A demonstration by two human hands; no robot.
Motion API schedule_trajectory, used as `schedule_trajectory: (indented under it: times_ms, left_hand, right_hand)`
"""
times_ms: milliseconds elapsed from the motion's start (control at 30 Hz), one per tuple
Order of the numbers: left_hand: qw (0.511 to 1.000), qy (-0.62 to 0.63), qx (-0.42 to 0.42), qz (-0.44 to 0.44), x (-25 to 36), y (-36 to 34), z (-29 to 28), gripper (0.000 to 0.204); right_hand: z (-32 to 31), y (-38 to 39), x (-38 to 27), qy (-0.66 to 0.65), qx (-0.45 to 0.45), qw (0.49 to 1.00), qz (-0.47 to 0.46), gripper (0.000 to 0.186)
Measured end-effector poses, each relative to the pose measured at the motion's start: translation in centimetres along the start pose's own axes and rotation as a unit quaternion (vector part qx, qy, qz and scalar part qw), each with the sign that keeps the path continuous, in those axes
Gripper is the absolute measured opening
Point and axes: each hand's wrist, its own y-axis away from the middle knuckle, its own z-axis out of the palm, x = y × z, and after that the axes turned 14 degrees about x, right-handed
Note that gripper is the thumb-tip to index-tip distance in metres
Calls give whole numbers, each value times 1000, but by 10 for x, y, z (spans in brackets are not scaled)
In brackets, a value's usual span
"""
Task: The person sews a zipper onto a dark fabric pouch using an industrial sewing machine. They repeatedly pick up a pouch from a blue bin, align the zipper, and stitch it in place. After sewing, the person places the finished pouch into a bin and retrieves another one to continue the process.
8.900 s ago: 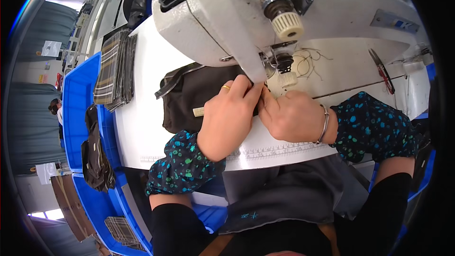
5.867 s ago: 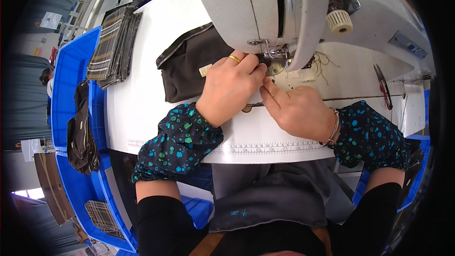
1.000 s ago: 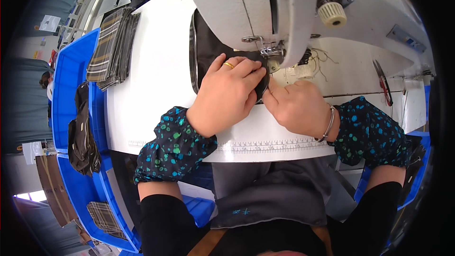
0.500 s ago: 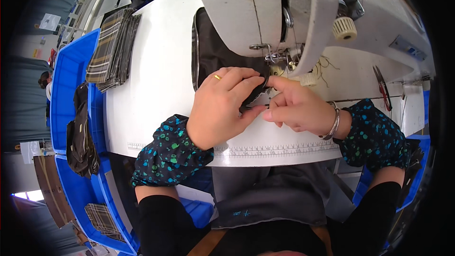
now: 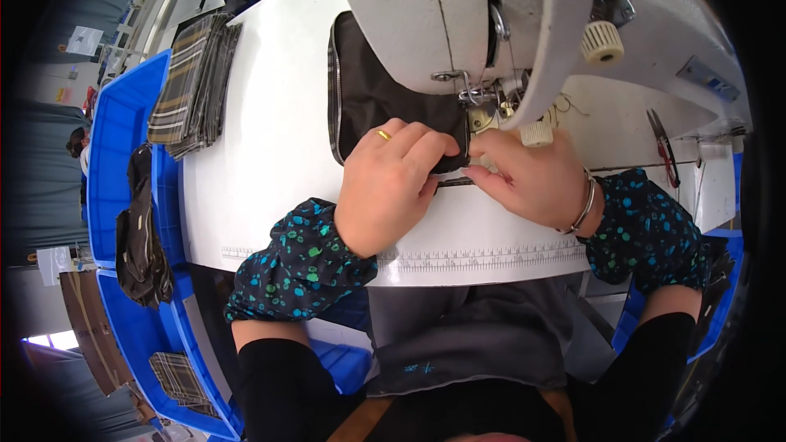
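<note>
A dark brown fabric piece with a zipper along its left edge (image 5: 368,82) lies beneath the white sewing machine head (image 5: 409,24). My left hand (image 5: 393,180), a ring on one finger, rests on its lower part with curled fingers gripping the fabric. My right hand (image 5: 532,184) holds the fabric's lower right corner between thumb and fingers, just below the presser foot (image 5: 479,96). The machine and my hands hide part of the piece.
Folded plaid fabric (image 5: 184,86) sits at the table's left. Blue bins (image 5: 110,188) beside it hold dark pieces (image 5: 139,237) and plaid fabric (image 5: 180,376). Scissors (image 5: 663,147) lie right. A printed ruler (image 5: 409,262) runs along the front edge. A person (image 5: 79,143) is at far left.
The piece has turned since the older frames, its zipper now upright at left. Over the last second my left hand moved down slightly and my right hand's index finger and thumb shifted along the corner.
</note>
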Motion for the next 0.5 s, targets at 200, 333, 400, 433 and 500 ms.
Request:
schedule_trajectory:
  times_ms: [200,333,400,433,500]
  left_hand:
    - [1000,-17,8,14,1,2,3,41]
    - [999,-40,13,25,3,2,3,41]
    - [997,-71,38,18,10,-1,4,40]
    - [997,-71,26,34,8,0,3,35]
    - [995,-75,4,65,1,4,2,26]
  right_hand:
    - [5,4,-2,106,62,984,-132,17]
    - [4,4,4,98,23,978,-183,18]
    - [3,3,5,85,11,973,-216,20]
    - [3,3,4,85,16,971,-221,20]
    - [3,3,3,84,25,968,-234,20]
